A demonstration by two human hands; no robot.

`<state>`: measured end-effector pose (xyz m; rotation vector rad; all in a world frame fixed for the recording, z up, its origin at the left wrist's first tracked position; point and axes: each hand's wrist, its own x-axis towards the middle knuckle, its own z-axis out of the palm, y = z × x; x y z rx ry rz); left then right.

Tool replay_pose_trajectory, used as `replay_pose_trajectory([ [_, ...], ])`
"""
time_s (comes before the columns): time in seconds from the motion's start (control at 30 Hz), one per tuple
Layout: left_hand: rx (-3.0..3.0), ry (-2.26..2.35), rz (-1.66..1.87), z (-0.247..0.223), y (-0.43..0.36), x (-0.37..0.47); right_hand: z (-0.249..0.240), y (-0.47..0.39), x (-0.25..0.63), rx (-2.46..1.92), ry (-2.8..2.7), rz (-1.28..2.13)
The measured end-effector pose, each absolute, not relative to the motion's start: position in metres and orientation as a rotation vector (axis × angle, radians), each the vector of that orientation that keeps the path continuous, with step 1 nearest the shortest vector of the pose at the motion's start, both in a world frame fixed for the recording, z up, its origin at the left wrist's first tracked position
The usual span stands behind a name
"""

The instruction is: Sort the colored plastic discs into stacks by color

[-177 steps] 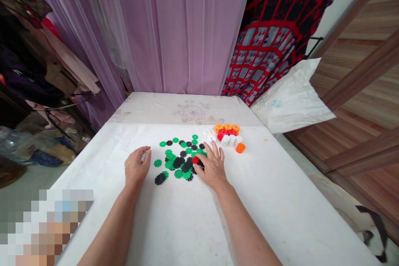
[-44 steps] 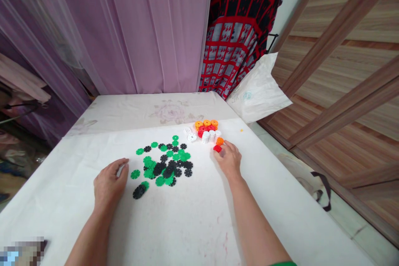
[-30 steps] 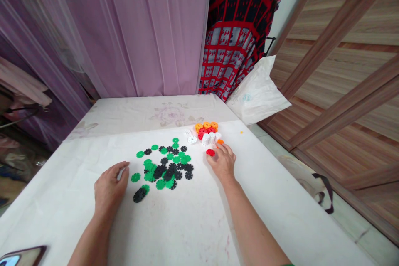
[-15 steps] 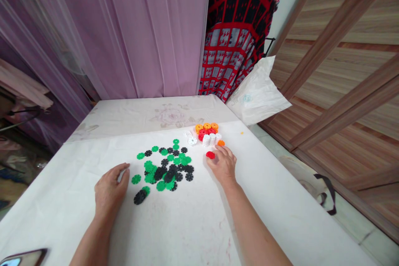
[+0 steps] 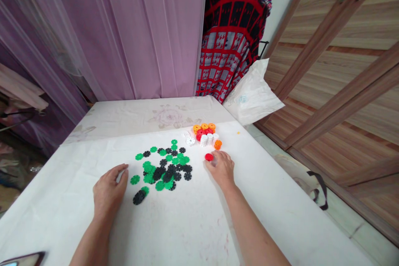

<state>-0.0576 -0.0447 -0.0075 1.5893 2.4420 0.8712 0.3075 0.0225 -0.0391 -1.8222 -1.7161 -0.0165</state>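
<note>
My right hand point(image 5: 222, 168) rests near the table's right side, thumb and fingertips closed on a red notched plastic disc point(image 5: 209, 157). Just beyond it stands a small orange disc stack point(image 5: 217, 145). Behind are white disc stacks point(image 5: 210, 139), red disc stacks point(image 5: 199, 135) and orange-yellow disc stacks point(image 5: 204, 126), set in rows. My left hand point(image 5: 109, 187) lies on the table with nothing in it, thumb apart from the curved fingers. Between my hands spreads a loose pile of green discs point(image 5: 149, 171) and black discs point(image 5: 187, 168), some overlapping.
A white cloth point(image 5: 174, 228) covers the table, flowered at the far end. A phone point(image 5: 23, 259) lies at the near left corner. White discs point(image 5: 190, 140) lie left of the stacks. A white plastic bag point(image 5: 252, 93) hangs at the far right edge, beside wooden cabinet doors point(image 5: 336, 70).
My right hand has drawn back slightly from the orange stack, with the red disc still at its fingertips; more of that stack shows. My left hand has stayed put. The view has shifted slightly.
</note>
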Motion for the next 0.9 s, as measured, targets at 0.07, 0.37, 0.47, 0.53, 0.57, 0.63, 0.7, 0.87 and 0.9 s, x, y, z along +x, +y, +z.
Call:
replay_pose_trajectory([
  [0.07,1.594,2.443,0.865,-0.0076,-0.0440,-0.0574,-0.0399,0.0211,0.3089,-1.804,-1.722,-0.010],
  [0.37,1.622,2.458,0.821,-0.0064,-0.0428,-0.0575,-0.0365,0.0231,0.3079,-1.847,-1.738,0.009],
  [0.47,1.630,2.464,0.837,-0.0078,-0.0426,-0.0581,-0.0361,0.0233,0.3070,-1.827,-1.719,0.006],
  [0.53,1.633,2.461,0.841,-0.0088,-0.0427,-0.0584,-0.0356,0.0233,0.3063,-1.818,-1.706,0.007],
  [0.57,1.635,2.459,0.844,-0.0093,-0.0428,-0.0585,-0.0354,0.0234,0.3060,-1.823,-1.702,0.009],
  [0.63,1.635,2.457,0.852,-0.0097,-0.0431,-0.0585,-0.0351,0.0242,0.3053,-1.840,-1.697,0.016],
  [0.7,1.630,2.455,0.856,-0.0098,-0.0432,-0.0583,-0.0353,0.0258,0.3047,-1.842,-1.698,0.020],
  [0.87,1.615,2.458,0.848,-0.0092,-0.0433,-0.0577,-0.0371,0.0260,0.3047,-1.830,-1.699,-0.008],
  [0.9,1.614,2.458,0.848,-0.0092,-0.0433,-0.0578,-0.0375,0.0235,0.3053,-1.829,-1.691,-0.020],
])
